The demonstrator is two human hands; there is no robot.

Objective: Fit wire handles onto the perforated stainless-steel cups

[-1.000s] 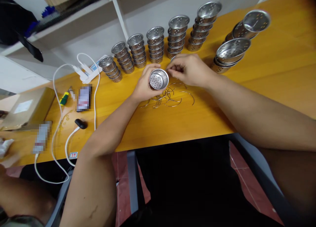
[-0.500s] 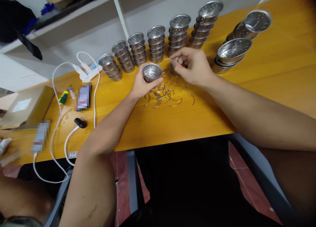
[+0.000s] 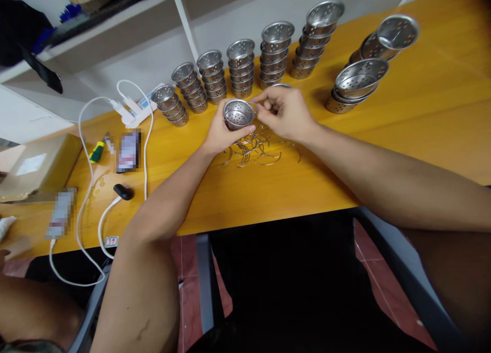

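My left hand (image 3: 218, 135) grips a small perforated steel cup (image 3: 238, 114), tilted so its open mouth faces me, just above the yellow table (image 3: 268, 189). My right hand (image 3: 286, 112) is at the cup's right rim, its fingertips pinched on a thin wire handle (image 3: 253, 105) against the rim. Under both hands lies a loose pile of curved wire handles (image 3: 255, 148). Another steel cup (image 3: 282, 86) shows partly behind my right hand.
Several stacks of the same cups (image 3: 240, 69) stand in a row at the back, with wider stacks (image 3: 358, 82) at the right. At the left lie a white power strip with cable (image 3: 132, 112), a screwdriver (image 3: 97, 149), a cardboard box (image 3: 40, 166) and a black plug (image 3: 123, 191).
My right hand drew back from the cup behind it to the rim of the held cup, carrying a wire handle. The left hand turned the cup's mouth toward me.
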